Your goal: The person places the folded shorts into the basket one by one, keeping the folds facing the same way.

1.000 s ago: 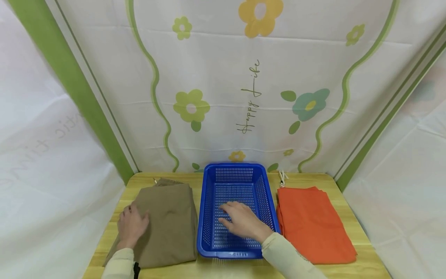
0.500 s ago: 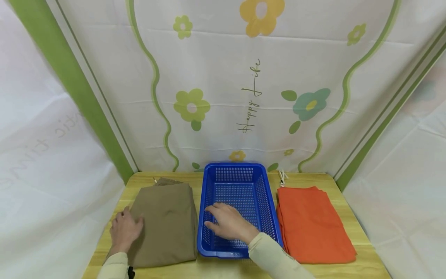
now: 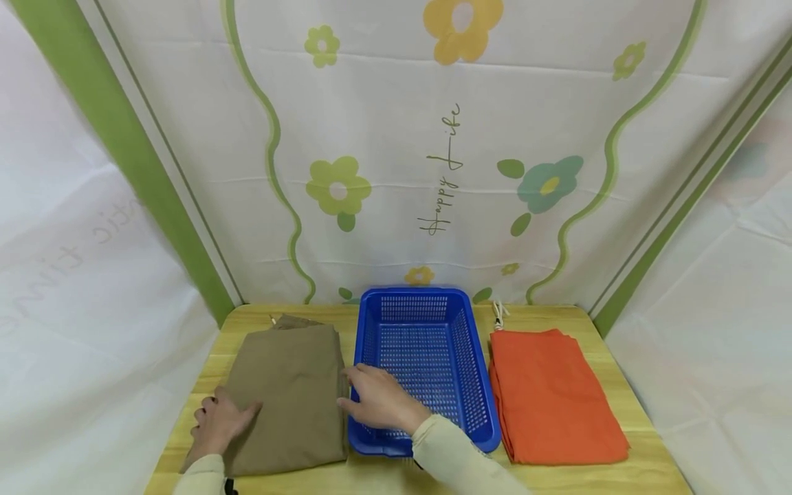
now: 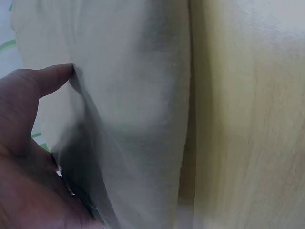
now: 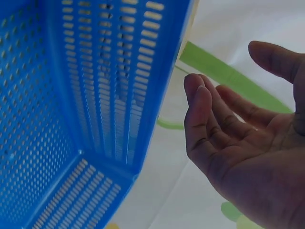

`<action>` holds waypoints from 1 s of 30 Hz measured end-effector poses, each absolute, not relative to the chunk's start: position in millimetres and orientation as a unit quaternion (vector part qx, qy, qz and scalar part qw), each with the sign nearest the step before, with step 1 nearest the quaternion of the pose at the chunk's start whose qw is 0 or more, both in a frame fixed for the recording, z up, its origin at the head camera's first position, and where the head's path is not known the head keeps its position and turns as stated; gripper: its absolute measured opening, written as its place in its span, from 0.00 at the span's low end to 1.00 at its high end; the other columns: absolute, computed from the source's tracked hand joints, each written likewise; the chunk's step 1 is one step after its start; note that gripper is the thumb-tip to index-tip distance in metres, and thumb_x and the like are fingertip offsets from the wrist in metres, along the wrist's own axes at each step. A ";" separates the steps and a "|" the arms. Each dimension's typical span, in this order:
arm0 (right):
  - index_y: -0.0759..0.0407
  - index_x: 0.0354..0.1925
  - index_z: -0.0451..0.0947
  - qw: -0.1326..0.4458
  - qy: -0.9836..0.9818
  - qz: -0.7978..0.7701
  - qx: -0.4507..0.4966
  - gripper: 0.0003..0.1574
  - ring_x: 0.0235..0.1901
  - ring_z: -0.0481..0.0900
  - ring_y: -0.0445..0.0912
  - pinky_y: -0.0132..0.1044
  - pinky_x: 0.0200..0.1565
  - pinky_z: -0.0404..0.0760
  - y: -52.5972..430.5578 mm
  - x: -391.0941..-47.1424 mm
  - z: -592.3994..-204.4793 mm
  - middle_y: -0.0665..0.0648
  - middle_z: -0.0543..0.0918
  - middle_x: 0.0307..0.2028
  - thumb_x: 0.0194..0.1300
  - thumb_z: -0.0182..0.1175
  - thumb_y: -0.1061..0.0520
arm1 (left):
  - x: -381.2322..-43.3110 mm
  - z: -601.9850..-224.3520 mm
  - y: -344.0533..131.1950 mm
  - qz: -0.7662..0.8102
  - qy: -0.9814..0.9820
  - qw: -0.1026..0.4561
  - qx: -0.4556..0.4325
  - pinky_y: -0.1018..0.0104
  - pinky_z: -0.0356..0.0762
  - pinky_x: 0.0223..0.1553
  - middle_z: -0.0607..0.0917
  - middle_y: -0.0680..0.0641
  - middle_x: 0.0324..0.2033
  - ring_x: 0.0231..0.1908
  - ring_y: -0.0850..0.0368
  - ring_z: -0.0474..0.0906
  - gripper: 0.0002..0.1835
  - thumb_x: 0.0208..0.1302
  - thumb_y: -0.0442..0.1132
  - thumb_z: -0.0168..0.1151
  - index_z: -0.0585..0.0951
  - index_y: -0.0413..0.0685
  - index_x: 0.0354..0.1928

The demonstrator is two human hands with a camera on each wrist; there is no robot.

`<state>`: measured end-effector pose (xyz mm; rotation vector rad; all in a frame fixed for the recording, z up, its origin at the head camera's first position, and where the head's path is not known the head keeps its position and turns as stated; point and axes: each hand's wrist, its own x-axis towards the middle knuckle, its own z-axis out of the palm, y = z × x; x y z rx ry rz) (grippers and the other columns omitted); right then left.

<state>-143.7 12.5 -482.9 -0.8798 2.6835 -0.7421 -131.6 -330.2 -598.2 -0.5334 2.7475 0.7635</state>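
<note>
A folded brown cloth (image 3: 287, 399) lies on the left of the table. My left hand (image 3: 216, 423) is at its left edge; in the left wrist view the thumb (image 4: 55, 78) presses the cloth's top beside a crease, and the other fingers are hidden behind the edge. My right hand (image 3: 380, 399) hovers over the left rim of a blue perforated plastic basket (image 3: 473, 368), fingertips right by the brown cloth's right side. In the right wrist view this hand (image 5: 248, 143) is loosely bent with nothing between thumb and fingers.
To the basket's right lies a folded orange cloth (image 3: 557, 405), a knotted white cord (image 3: 499, 315) at its top corner. All of it is on a wooden table (image 3: 402, 478), with a flower-printed white curtain (image 3: 383, 124) behind and at both sides.
From over the middle of the basket, my right hand has moved left to the rim beside the brown cloth. My left hand has shifted left and down along the cloth's outer edge.
</note>
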 end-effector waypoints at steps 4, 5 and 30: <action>0.61 0.67 0.73 0.129 0.901 -0.302 -0.282 0.32 0.41 0.78 0.39 0.35 0.43 0.79 1.9 -144.3 -485.7 0.49 0.81 0.44 0.71 0.64 0.49 | -129.8 -599.7 -329.4 0.260 0.941 0.103 -0.188 0.16 0.56 0.51 0.52 0.10 0.58 0.58 0.10 0.49 0.65 0.61 0.70 0.62 0.45 0.15 0.68; 0.62 0.67 0.73 0.135 0.898 -0.317 -0.274 0.32 0.39 0.77 0.38 0.34 0.41 0.79 -1.1 -144.3 -486.4 0.49 0.81 0.43 0.71 0.64 0.49 | -129.6 -599.9 -329.2 0.261 0.941 0.102 -0.191 0.16 0.56 0.51 0.53 0.10 0.58 0.58 0.10 0.49 0.65 0.61 0.70 0.63 0.45 0.15 0.67; 0.74 0.76 0.51 0.215 0.772 -0.598 -0.018 0.55 0.70 0.62 0.65 0.61 0.68 0.63 -61.5 -147.3 -511.5 0.72 0.62 0.72 0.60 0.69 0.60 | -134.6 -598.8 -324.7 0.270 0.935 0.080 -0.214 0.19 0.64 0.48 0.56 0.13 0.55 0.57 0.12 0.53 0.57 0.57 0.58 0.73 0.53 0.16 0.63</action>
